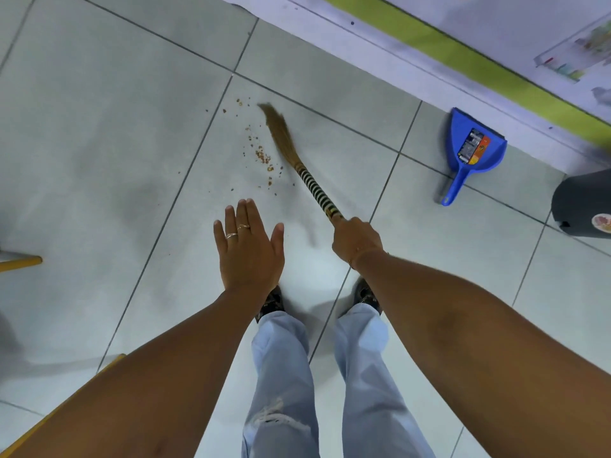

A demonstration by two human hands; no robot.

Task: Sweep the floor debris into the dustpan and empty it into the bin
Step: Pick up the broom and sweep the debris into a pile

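My right hand (355,241) grips the striped handle of a short grass broom (284,140), whose bristles rest on the pale tiled floor. Brown crumbs of debris (261,155) lie scattered just left of the bristles. My left hand (248,249) hovers flat with fingers spread, holding nothing, below the crumbs. A blue dustpan (469,150) lies on the floor to the right near the wall, handle pointing toward me. The dark grey bin (582,203) stands at the right edge, partly cut off.
A white wall with a green stripe (463,51) runs diagonally across the top right. A yellow furniture leg (23,261) pokes in at the left edge, another yellow edge (66,404) at lower left. My legs and shoes are below the hands.
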